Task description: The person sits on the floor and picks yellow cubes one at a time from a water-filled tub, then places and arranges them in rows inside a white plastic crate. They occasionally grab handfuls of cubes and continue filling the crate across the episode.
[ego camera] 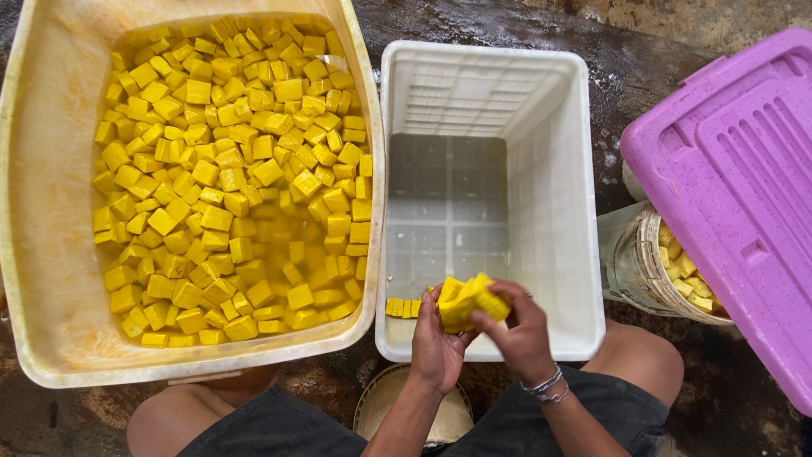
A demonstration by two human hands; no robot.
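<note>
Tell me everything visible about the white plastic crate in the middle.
The white rectangular plastic crate stands upright and open-topped, with ribbed walls and a gridded floor. It is nearly empty: a short row of yellow cubes lies at its near-left corner. Both hands, left hand and right hand, hold more yellow cubes over its near edge.

white crate (550, 211) mostly bare, cube row (403, 307) inside
</note>
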